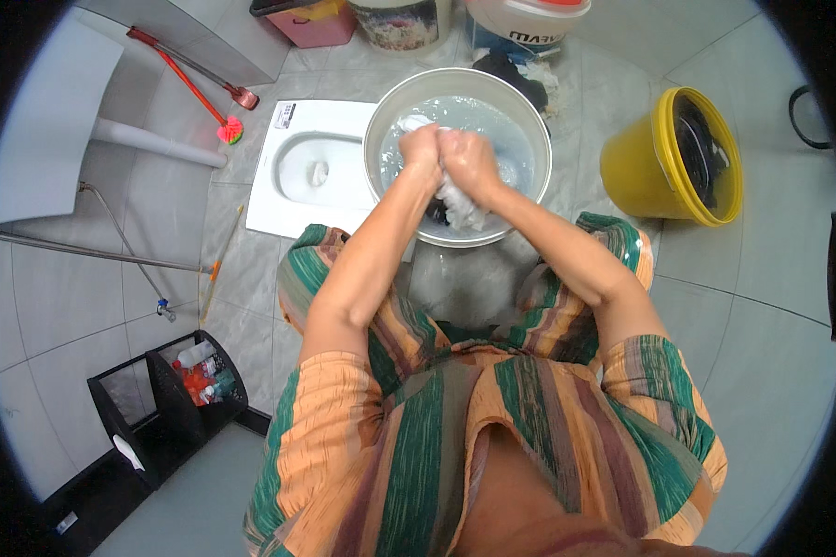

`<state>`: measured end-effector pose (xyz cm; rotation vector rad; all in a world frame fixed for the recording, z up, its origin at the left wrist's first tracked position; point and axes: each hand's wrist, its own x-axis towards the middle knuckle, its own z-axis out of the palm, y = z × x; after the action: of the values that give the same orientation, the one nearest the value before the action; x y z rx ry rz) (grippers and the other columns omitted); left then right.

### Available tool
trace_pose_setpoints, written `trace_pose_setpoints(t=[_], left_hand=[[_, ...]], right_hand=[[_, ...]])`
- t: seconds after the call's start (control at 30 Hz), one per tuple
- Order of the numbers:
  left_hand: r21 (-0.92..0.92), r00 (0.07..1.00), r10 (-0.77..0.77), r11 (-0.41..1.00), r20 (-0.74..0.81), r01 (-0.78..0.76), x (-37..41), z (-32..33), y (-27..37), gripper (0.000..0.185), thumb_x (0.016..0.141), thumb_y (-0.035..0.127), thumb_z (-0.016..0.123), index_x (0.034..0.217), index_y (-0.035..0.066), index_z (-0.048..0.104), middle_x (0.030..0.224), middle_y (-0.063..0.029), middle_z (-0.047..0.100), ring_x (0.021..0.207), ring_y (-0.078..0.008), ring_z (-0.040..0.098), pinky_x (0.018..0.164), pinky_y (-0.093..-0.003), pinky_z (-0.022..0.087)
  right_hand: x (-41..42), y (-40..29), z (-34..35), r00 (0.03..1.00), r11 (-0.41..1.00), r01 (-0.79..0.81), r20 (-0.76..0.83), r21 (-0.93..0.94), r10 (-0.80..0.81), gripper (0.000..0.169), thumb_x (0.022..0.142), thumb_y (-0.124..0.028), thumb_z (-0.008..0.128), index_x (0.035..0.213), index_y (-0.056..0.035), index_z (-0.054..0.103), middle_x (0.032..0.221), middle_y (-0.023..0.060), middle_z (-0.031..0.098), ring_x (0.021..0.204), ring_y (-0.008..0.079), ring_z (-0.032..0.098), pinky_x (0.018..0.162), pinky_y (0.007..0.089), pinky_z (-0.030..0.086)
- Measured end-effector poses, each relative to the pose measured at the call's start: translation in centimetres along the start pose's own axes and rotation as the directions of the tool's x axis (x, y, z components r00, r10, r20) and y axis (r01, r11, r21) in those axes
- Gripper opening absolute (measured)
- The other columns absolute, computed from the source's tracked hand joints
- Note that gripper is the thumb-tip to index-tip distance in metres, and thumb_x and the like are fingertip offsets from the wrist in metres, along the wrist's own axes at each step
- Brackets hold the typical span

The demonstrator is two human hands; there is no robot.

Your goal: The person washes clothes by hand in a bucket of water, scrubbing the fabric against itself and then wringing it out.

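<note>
A round white tub (540,167) of cloudy water stands before me. Over the water, my left hand (420,152) and my right hand (468,161) are pressed against each other, both closed on one wet white cloth (460,202). One end of the cloth shows beyond my knuckles; the rest hangs down between my wrists toward the water. Something dark (437,210) lies in the tub beside the hanging cloth, partly hidden by my left forearm. My fingertips are curled out of sight.
Left of the tub is a white squat toilet (261,202), partly covered by it. A yellow bucket (630,167) with dark contents stands to the right. Dark cloth (512,76) lies behind the tub, near a lidded bucket (529,21). Long-handled brushes (202,97) lean at the left wall.
</note>
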<state>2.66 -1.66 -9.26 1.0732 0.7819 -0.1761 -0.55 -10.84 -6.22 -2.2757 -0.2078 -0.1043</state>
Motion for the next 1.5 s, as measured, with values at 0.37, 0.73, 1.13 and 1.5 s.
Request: trace_pose_setpoints(t=[0.37,0.73,1.13,1.5], left_hand=[[0.178,0.926,-0.173,0.977,0.335,0.118,-2.1,0.2,3.6,0.068,0.078,0.052,0.052,0.112,-0.006,0.045,0.082,-0.0161,0.057,0.073,-0.0262,0.057,0.068,-0.0409,0.045],[-0.038,0.936,-0.236,0.966,0.260,0.254,1.8,-1.3,0.5,0.049,0.081,0.042,0.049,0.109,0.001,0.050,0.103,-0.0221,0.052,0.088,-0.0322,0.055,0.076,-0.0430,0.047],[-0.178,0.876,-0.131,0.955,0.464,0.238,0.1,0.5,1.1,0.018,0.082,0.019,0.047,0.081,0.002,0.055,0.077,-0.0109,0.057,0.067,-0.0231,0.058,0.060,-0.0347,0.048],[-0.174,0.919,0.167,0.979,0.357,-0.110,-0.6,-0.8,2.4,0.014,0.081,0.013,0.048,0.075,0.002,0.054,0.064,-0.0076,0.054,0.057,-0.0197,0.055,0.053,-0.0355,0.047]], right_hand=[[1.7,2.1,-2.8,0.941,0.989,-0.064,0.337,0.130,0.016,0.058,0.069,-0.043,0.063,0.115,-0.0098,0.051,0.104,0.0163,0.059,0.096,0.0288,0.057,0.082,0.0339,0.042],[1.3,0.8,0.0,0.991,0.992,-0.112,0.078,0.051,0.108,0.050,0.066,-0.013,0.057,0.114,-0.0055,0.048,0.103,0.0223,0.051,0.096,0.0390,0.051,0.083,0.0415,0.042],[-0.2,-1.1,-1.7,0.983,0.958,0.166,-0.120,0.233,-0.141,0.027,0.075,-0.027,0.057,0.093,-0.0073,0.058,0.088,0.0211,0.055,0.078,0.0373,0.056,0.069,0.0429,0.045],[0.0,-3.0,-0.6,0.972,0.970,0.162,-0.197,0.179,-0.126,0.032,0.076,-0.031,0.054,0.072,0.0000,0.057,0.067,0.0243,0.057,0.066,0.0396,0.058,0.062,0.0452,0.045]])
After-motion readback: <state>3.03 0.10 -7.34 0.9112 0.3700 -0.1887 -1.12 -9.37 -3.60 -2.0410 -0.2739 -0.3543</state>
